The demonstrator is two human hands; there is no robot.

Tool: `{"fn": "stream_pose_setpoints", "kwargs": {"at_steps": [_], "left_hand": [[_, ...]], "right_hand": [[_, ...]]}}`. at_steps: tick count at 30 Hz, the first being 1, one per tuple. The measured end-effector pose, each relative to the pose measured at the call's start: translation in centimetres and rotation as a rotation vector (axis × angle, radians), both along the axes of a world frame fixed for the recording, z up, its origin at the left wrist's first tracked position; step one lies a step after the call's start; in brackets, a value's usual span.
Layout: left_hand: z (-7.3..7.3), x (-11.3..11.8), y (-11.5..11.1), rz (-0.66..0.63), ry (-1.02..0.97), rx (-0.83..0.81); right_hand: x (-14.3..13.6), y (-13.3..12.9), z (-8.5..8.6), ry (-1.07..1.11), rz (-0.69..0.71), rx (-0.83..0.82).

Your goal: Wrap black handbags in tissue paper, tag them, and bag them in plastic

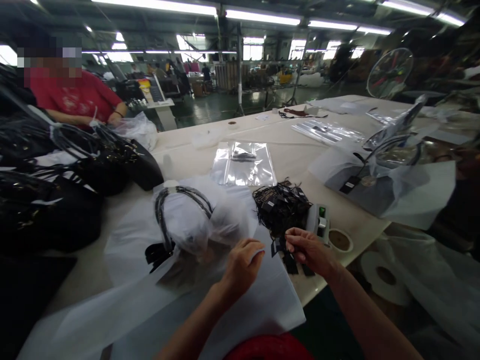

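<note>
A handbag with dark wrapped handles stands among white tissue paper on the table, its body mostly hidden by translucent wrapping. Just right of it is my left hand, fingers curled with the thumb near the index finger; whether anything thin is between them is too small to tell. My right hand pinches the cord of a small black tag at the near edge of a pile of black tags. More black tags lie beneath that hand.
Black handbags crowd the left side, near a person in red. Clear plastic bags lie mid-table. A tape dispenser and tape roll sit right of the tags. Another wrapped bag is at the right.
</note>
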State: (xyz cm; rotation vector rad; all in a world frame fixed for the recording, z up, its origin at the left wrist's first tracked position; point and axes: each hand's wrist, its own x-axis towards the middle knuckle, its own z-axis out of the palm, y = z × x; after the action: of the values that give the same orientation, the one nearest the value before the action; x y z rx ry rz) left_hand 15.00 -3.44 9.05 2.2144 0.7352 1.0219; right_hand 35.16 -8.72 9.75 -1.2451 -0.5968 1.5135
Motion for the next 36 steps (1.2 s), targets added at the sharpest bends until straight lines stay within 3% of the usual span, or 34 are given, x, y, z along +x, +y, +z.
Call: {"fn": "stream_pose_setpoints", "kwargs": {"at_steps": [6, 10, 13, 21, 25, 28, 31, 33, 34, 36], "left_hand": [[-0.3, -0.9, -0.9, 0.026, -0.088, -0.239], [-0.3, -2.6, -1.2, 0.126, -0.109, -0.206], [-0.1, -3.7, -1.3, 0.097, -0.061, -0.232], [-0.5, -5.8, -1.6, 0.174, -0.093, -0.59], [-0.3, -6.2, -1.9, 0.178, -0.091, -0.571], [0.1, -6.5, -2.0, 0.162, -0.133, -0.601], [0.5, -7.1, -2.0, 0.164, -0.178, -0.626], [0.7, -7.5, -2.1, 0.225, -0.192, -0.528], [0.9, -7.6, -2.2, 0.282, -0.194, -0.431], [1.1, -7.9, -2.4, 0.417, -0.179, -0.202]], "right_hand": [[-4.9, 0.0, 0.6, 0.076, 0.222, -0.03], [-7.1, 0.1, 0.9, 0.115, 0.311, -0.048], [-8.3, 0.2, 1.0, 0.144, 0.346, -0.058], [-9.6, 0.6, 1.9, 0.17, 0.349, -0.048], [-10.6, 0.3, 2.4, 0.111, 0.404, 0.089], [-11.3, 0.0, 2.5, -0.082, 0.465, 0.288], [-11.5, -0.1, 1.6, -0.452, 0.284, 0.524], [-11.7, -0.1, 0.4, -0.555, 0.107, 0.591], [-12.0, -0.1, -0.3, -0.507, 0.064, 0.596], [-13.0, -0.2, -1.8, -0.298, 0.121, 0.537]]}}
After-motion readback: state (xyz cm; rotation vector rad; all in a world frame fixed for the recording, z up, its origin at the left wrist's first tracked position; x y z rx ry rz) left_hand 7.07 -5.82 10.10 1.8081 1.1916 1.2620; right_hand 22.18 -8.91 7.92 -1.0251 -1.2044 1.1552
